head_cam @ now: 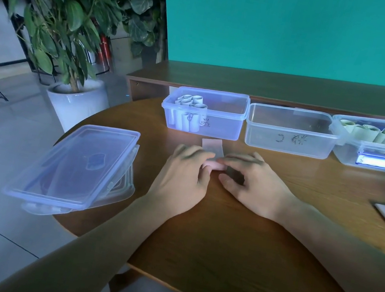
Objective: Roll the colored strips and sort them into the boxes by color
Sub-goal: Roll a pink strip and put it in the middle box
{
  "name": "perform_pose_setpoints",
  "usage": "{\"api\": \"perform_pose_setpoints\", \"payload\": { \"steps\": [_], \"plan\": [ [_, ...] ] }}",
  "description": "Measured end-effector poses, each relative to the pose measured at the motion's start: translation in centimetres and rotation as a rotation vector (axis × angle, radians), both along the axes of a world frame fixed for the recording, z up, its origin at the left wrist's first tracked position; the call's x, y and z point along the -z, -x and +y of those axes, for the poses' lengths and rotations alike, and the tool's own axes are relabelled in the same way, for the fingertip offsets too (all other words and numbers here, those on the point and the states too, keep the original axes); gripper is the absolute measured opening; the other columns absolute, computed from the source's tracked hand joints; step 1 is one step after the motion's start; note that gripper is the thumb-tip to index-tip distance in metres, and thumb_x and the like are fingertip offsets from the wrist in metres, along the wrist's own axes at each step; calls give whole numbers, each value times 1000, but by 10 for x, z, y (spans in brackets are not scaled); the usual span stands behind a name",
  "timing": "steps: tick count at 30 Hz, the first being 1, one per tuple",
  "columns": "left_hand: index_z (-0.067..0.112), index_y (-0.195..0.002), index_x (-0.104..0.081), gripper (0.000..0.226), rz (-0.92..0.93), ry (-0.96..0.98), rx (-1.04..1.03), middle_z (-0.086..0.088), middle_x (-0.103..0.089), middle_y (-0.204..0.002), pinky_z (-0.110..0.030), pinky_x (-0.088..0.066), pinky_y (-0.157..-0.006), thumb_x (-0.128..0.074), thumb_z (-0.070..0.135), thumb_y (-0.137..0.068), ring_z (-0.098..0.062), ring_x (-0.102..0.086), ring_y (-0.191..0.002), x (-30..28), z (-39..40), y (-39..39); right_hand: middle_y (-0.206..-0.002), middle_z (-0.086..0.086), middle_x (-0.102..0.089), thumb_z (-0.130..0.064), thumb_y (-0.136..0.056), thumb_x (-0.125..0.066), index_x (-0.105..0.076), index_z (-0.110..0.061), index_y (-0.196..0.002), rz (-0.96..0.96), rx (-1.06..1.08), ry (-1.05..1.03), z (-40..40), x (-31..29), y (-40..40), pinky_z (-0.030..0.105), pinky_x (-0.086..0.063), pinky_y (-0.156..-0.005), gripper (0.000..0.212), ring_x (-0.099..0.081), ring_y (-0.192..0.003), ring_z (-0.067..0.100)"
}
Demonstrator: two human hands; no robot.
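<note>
On the wooden table (235, 230) before three clear boxes (290, 137), the left hand (182, 169) and right hand (254, 182) pinch a half-rolled pink strip (212, 159) with curled fingers, a roll best kept tight and even.

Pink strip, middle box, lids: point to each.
pink strip (212, 146), head view, its flat unrolled end.
middle box (290, 142), head view, its front wall.
lids (80, 164), head view, top lid's middle.
</note>
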State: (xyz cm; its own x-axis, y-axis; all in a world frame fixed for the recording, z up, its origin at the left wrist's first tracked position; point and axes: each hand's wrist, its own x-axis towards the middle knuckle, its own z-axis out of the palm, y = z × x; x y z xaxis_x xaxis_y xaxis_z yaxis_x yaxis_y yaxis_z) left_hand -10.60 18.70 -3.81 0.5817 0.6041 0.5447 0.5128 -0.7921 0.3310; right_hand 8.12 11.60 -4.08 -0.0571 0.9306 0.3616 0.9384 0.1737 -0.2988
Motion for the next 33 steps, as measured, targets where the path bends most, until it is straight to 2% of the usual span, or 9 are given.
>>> {"api": "perform_pose_setpoints", "payload": {
  "steps": [3, 9, 13, 18, 22, 26, 28, 31, 33],
  "plan": [
    [24, -116, -72, 30, -4, 2, 28, 1, -66, -113, -37, -48, -92, -57, 9, -95, -23, -54, -107, -1, 0, 0, -136, -12, -60, -39, -101, -50, -59, -34, -137, 0, 19, 20, 6, 0, -2, 35, -42, -102, 38, -46, -112, 15],
    [22, -124, -68, 32, 29, 81, -6, 3, -64, -125, -40, -45, -101, -52, 12, -98, -22, -49, -117, -1, 7, -3, -123, -14, -65, -32, -102, -54, -65, -36, -127, 20, -27, -75, 9, -1, -1, 27, -42, -97, 28, -52, -106, 14],
    [19, -128, -66, 33, 52, 95, -25, 1, -63, -127, -44, -46, -100, -51, 13, -98, -25, -49, -117, 0, 13, -7, -119, -13, -66, -30, -100, -56, -65, -34, -126, 13, -45, -80, 11, 1, -3, 28, -42, -95, 28, -55, -97, 14],
    [16, -131, -62, 35, 31, 59, -45, -1, -61, -127, -39, -45, -102, -53, 14, -98, -23, -49, -118, 1, 14, -8, -110, -14, -64, -35, -99, -50, -59, -40, -130, 0, -35, -32, 22, 4, -6, 35, -39, -103, 33, -49, -88, 8],
    [19, -130, -63, 35, 64, 71, -47, 1, -61, -127, -41, -46, -101, -52, 14, -98, -24, -49, -118, 1, 15, -9, -111, -22, -60, -36, -100, -50, -60, -45, -129, 20, -36, -24, 26, 3, -7, 35, -40, -104, 33, -48, -91, 6],
    [21, -134, -60, 37, 111, 81, -68, 3, -59, -134, -44, -45, -101, -50, 17, -99, -27, -47, -119, 1, 21, -12, -125, -18, -63, -30, -101, -51, -61, -41, -130, 30, -56, -66, 25, 0, -6, 29, -38, -106, 33, -54, -105, 8],
    [22, -138, -57, 39, 129, 98, -81, 3, -57, -138, -44, -44, -103, -48, 19, -101, -26, -46, -122, 1, 25, -15, -126, -16, -64, -29, -100, -52, -61, -40, -132, 16, -67, -65, 25, -1, -6, 29, -35, -110, 35, -58, -103, 8],
    [21, -139, -57, 39, 100, 110, -84, 2, -58, -136, -44, -43, -104, -47, 19, -100, -25, -46, -122, -1, 27, -17, -107, -13, -66, -30, -100, -53, -57, -38, -136, 26, -30, -41, 30, 1, -8, 34, -38, -106, 38, -49, -85, 7],
    [20, -132, -62, 36, 36, 107, -70, 1, -62, -129, -44, -44, -103, -49, 15, -99, -24, -48, -119, -1, 29, -18, -94, -12, -63, -33, -99, -51, -56, -40, -135, 25, -17, -20, 34, 3, -10, 39, -42, -101, 37, -46, -84, 8]
  ]
}}
